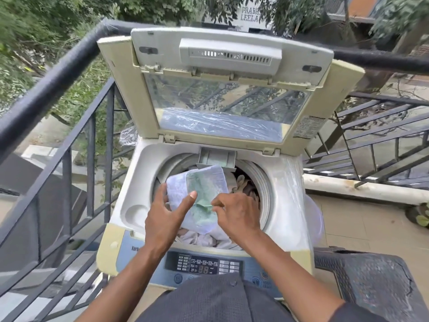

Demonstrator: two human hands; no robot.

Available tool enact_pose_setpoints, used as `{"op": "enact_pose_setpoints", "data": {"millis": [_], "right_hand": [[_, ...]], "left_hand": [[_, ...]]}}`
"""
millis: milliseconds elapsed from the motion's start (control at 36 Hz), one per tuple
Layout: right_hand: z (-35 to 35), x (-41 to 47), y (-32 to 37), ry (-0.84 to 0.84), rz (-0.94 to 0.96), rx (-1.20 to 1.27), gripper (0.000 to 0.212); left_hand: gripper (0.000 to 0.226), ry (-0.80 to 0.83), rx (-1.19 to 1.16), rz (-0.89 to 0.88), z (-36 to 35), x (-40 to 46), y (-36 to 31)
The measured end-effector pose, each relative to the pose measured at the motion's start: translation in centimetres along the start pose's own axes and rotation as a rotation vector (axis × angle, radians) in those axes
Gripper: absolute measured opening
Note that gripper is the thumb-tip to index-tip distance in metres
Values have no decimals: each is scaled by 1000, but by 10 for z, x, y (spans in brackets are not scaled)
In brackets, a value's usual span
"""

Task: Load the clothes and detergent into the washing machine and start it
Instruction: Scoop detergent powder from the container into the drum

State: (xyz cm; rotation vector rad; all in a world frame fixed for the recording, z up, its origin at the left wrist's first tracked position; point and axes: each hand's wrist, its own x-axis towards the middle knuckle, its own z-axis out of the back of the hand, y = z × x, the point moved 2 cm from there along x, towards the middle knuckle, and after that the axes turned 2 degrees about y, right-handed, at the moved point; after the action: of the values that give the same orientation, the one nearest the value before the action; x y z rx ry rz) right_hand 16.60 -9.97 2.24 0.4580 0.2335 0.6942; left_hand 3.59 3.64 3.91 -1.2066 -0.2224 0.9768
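A top-loading washing machine (285, 182) stands in front of me with its lid (222, 94) raised. Clothes (243, 184) fill the drum. Over the drum my left hand (167, 219) holds a translucent plastic container (197, 194) of green detergent powder, tilted. My right hand (234, 212) pinches a green scoop (203, 204) inside the container. The detergent drawer (217, 159) juts out at the drum's far rim. The control panel (204, 266) with a lit display lies at the machine's near edge, below my wrists.
A black metal railing (58, 73) runs along the left and behind the machine, with trees beyond. A dark woven plastic chair (369, 275) stands at the right. A low ledge (359, 189) and more railing bound the tiled balcony floor on the right.
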Motion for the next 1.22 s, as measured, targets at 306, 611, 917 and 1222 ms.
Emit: {"op": "enact_pose_setpoints", "data": {"millis": [306, 611, 917, 1222], "right_hand": [[-5, -1, -6, 87, -216, 295, 9], [5, -2, -25, 62, -470, 686, 6], [16, 9, -33, -3, -607, 987, 4], [38, 50, -44, -170, -605, 973, 5]], "left_hand": [[54, -56, 66, 12, -2, -3, -6], [80, -108, 78, 65, -4, 3, -1], [80, -100, -131, 227, -10, 15, 13], [65, -85, -264, 293, -14, 31, 16]]}}
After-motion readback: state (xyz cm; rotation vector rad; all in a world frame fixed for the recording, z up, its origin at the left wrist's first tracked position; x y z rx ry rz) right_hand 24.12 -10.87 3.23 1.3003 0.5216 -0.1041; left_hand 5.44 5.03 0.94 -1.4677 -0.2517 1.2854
